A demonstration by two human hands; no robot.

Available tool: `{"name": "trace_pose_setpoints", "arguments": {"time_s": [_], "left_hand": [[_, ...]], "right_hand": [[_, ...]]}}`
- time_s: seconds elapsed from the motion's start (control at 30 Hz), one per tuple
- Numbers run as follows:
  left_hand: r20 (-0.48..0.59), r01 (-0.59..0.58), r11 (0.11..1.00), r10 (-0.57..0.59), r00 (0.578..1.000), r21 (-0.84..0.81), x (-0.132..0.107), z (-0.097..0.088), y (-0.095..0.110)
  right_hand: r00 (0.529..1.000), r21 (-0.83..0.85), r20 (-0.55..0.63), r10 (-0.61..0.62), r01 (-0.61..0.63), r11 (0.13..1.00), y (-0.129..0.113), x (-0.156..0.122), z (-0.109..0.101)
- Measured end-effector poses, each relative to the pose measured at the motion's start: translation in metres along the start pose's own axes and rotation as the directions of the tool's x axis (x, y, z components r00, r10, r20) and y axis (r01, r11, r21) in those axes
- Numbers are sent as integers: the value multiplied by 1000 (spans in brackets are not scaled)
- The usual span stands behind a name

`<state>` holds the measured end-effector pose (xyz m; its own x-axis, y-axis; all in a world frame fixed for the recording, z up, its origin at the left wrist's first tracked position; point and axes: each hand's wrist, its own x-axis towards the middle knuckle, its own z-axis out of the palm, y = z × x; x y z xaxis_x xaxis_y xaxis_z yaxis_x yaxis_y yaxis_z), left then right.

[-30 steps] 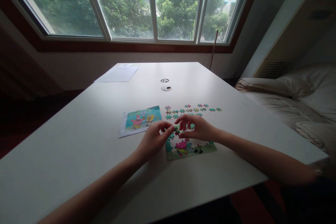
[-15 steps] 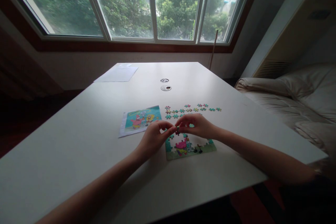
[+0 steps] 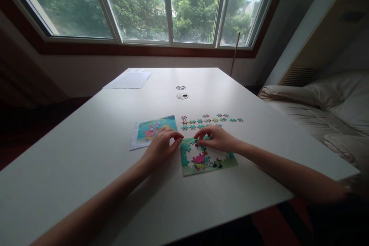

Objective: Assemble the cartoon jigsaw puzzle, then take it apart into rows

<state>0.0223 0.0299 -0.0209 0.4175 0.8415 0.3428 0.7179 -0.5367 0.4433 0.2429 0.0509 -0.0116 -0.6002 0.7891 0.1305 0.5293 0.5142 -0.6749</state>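
A partly filled jigsaw puzzle (image 3: 190,170) lies flat near me, with gaps across its middle and a pink starfish figure in its lower part. My right hand (image 3: 216,138) is over its upper edge, thumb and forefinger closed on a small dark pink puzzle piece (image 3: 196,144). Whether that piece touches its neighbours I cannot tell. At the puzzle's upper left corner is my left hand (image 3: 165,142), thumb and forefinger together with nothing visible between them. Under and behind that hand, a printed reference picture (image 3: 150,132) shows cartoon figures; its right part is partly hidden.
Loose puzzle pieces (image 3: 200,121) lie in rough rows just beyond the puzzle. On the white table (image 3: 100,134) are also round cable-hole covers (image 3: 182,96) and sheets of paper (image 3: 128,80) at the far left. A sofa (image 3: 305,103) stands to the right.
My hands were together over the puzzle at the piece. The left has drawn away to the left and let go; the right now has the piece alone, slightly farther right.
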Motion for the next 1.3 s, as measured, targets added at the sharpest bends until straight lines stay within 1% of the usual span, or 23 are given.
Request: {"name": "trace_pose_setpoints", "arguments": {"time_s": [0.1,0.2,0.37,0.5,0.7,0.87,1.03,1.3], "left_hand": [[6,-42,999,41,999,33,-1,2,1],[28,-107,992,105,994,66,-4,4,6],[100,-224,967,213,972,121,-8,4,18],[133,-288,948,270,954,135,-10,5,20],[191,-295,936,259,947,193,-10,7,22],[208,-305,921,257,944,245,-10,7,24],[211,-338,891,283,936,304,-9,5,26],[245,-358,858,282,928,368,-9,2,31]], "right_hand": [[998,-57,-4,-66,65,996,1,1,0],[995,-90,6,-101,101,991,3,1,-1],[995,-109,-8,-96,94,990,3,1,-3],[993,-150,-36,-111,104,983,5,1,-3],[990,-164,-35,-139,131,978,8,0,-2],[993,-140,-30,-114,109,984,7,0,-2],[996,-146,-65,-67,57,988,6,0,-1],[993,-177,-84,-85,69,982,7,1,3]]}}
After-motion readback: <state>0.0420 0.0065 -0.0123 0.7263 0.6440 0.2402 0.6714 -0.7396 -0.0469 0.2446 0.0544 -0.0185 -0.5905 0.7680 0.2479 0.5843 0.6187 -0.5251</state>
